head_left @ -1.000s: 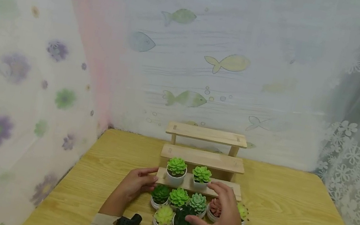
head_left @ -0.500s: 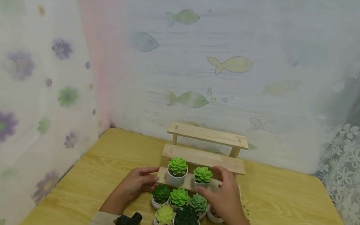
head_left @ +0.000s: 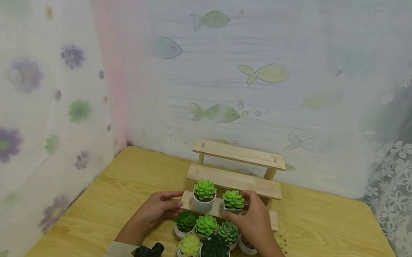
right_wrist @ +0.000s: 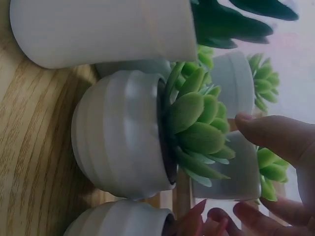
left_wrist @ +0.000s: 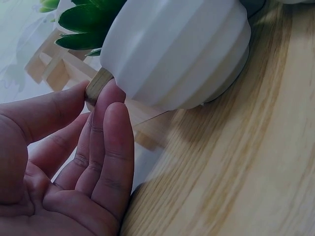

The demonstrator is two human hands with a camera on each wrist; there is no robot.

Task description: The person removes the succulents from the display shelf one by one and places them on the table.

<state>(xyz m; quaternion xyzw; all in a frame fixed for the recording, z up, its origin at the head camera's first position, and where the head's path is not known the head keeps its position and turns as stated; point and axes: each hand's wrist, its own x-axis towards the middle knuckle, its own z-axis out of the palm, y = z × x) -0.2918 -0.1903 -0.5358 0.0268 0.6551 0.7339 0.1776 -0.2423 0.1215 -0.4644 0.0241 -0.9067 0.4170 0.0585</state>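
A three-tier wooden plant stand [head_left: 235,181] stands on the table. My left hand [head_left: 158,208] pinches the left end of its lowest board [left_wrist: 98,84] between thumb and fingers. On that board sit two bright green potted succulents. The left succulent [head_left: 204,191] is in a round white pot and stands apart from both hands. My right hand [head_left: 256,224] grips the right succulent [head_left: 234,200], its thumb at the front of the pot [right_wrist: 229,169] and its fingers on the far side. In the right wrist view a grey-green succulent [right_wrist: 199,125] in a ribbed pot partly blocks the grip.
Several more potted succulents crowd before the stand, including a large dark green one [head_left: 214,253] and a yellow-green one [head_left: 189,246]. A pot [head_left: 248,246] and another yellow-green plant [head_left: 280,242] are partly behind my right arm. A fish-patterned curtain [head_left: 217,66] hangs behind the table.
My right hand has moved from the right side of the board onto the right succulent and closed round its pot. My left hand keeps its hold on the board.
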